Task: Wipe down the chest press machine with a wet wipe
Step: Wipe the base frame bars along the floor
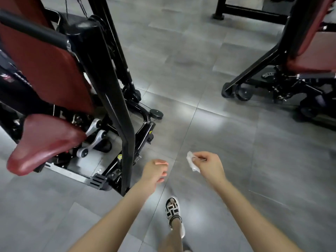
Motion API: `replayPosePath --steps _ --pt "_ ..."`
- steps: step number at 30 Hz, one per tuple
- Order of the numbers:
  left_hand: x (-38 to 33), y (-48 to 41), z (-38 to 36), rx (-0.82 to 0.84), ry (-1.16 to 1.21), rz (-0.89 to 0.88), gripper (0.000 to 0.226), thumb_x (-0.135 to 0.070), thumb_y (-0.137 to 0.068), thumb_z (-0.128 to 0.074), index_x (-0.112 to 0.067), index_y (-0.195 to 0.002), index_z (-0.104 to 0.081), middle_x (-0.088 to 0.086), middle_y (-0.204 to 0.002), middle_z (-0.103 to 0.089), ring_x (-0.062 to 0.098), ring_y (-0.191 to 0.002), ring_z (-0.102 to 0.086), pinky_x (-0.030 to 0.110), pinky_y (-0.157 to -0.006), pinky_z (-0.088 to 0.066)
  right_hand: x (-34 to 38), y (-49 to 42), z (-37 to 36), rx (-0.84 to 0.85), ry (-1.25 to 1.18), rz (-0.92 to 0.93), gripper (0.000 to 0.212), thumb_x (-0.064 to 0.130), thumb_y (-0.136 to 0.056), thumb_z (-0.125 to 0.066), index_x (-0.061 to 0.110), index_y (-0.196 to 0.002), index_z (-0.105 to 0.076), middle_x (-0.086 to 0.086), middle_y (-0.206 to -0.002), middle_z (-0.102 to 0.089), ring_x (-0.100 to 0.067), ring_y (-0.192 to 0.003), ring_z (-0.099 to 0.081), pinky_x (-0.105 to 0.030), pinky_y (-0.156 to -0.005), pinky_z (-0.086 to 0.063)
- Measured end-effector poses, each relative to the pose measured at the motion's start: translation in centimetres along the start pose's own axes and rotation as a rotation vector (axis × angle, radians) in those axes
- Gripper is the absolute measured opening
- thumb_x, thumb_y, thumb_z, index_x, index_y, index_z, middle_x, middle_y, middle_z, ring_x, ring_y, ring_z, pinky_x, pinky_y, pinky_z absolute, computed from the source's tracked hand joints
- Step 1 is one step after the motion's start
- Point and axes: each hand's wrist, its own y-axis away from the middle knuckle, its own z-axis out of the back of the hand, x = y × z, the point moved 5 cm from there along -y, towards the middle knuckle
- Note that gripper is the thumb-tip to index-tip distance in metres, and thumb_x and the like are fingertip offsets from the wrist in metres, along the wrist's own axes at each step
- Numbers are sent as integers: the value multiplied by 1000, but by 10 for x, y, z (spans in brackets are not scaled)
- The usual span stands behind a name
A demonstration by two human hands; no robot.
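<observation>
Wet wipe (pixel 191 161) hangs pinched in the grip of the right hand (pixel 211 166), beside the loosely curled, empty left hand (pixel 154 171).

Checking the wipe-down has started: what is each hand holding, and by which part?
The right hand pinches the crumpled wet wipe near its upper edge; the left hand holds nothing.

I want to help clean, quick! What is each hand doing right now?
Left hand: loosely curled, holding nothing.
Right hand: pinching the wipe.
</observation>
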Motion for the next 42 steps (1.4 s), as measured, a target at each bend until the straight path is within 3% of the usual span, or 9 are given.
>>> replayPosePath --steps 9,15,19,26,30,34,36,38,42 --pt "-61 -132 2 -206 -38 -8 15 -2 -86 -49 -14 -81 -57 3 -73 -54 18 -63 -46 26 -57 -35 43 -168 -22 84 -42 -40 20 10 -86 -61 18 -101 -71 2 -90 -66 -15 -85 -61 -27 -73 -46" --pt "-72 -202 8 -315 -13 48 20 2 -81 -51 -15 -74 -59 3 -73 -55 21 -68 -48 28 -63 -36 47 -266 -55 194 -60 -55 21 6 -85 -62 25 -90 -68 8 -82 -66 -13 -84 -63 -31 -82 -50" --pt "-68 -247 9 -377 77 112 17 -2 -82 -54 -16 -77 -61 5 -74 -57 21 -68 -49 29 -63 -37 55 -332 -72 271 47 13 23 -1 -85 -59 16 -93 -72 12 -74 -61 -11 -75 -59 -22 -67 -41" --pt "-72 -333 -3 -519 444 276 13 -1 -85 -53 -12 -79 -57 6 -76 -51 18 -64 -47 28 -59 -39 82 -442 -112 511 269 113 28 1 -86 -56 24 -87 -72 3 -94 -69 -14 -90 -64 -23 -72 -43" --pt "-58 -383 -19 -654 713 376 15 1 -87 -51 -12 -81 -55 6 -79 -49 17 -64 -47 29 -62 -42 99 -484 -144 707 403 258 32 -1 -86 -55 28 -83 -71 8 -88 -64 -12 -94 -61 -24 -82 -44" --pt "-29 -425 -28 -814 991 455 12 3 -86 -52 -7 -87 -58 8 -79 -53 19 -66 -50 33 -66 -49 100 -515 -209 897 540 472 12 8 -85 -63 2 -80 -71 -21 -67 -58 -24 -62 -53 -30 -61 -36" --pt "-15 -444 -29 -855 1095 483 11 3 -85 -53 -7 -85 -58 9 -77 -52 19 -64 -50 34 -66 -51 97 -528 -243 947 583 553 16 5 -88 -61 10 -88 -76 5 -61 -58 -8 -60 -54 -14 -60 -38" --pt "-1 -460 -26 -905 1163 502 10 2 -85 -55 -7 -84 -59 10 -77 -53 19 -63 -49 33 -65 -52 89 -536 -278 1026 637 653 22 3 -91 -57 14 -96 -75 20 -76 -53 1 -74 -54 -5 -67 -36" --pt "29 -488 -17 -1009 1220 519 12 3 -85 -57 -5 -92 -62 12 -87 -58 20 -69 -53 31 -63 -53 57 -549 -341 1218 830 901 32 0 -92 -50 18 -101 -75 2 -89 -54 -15 -82 -52 -14 -65 -32"
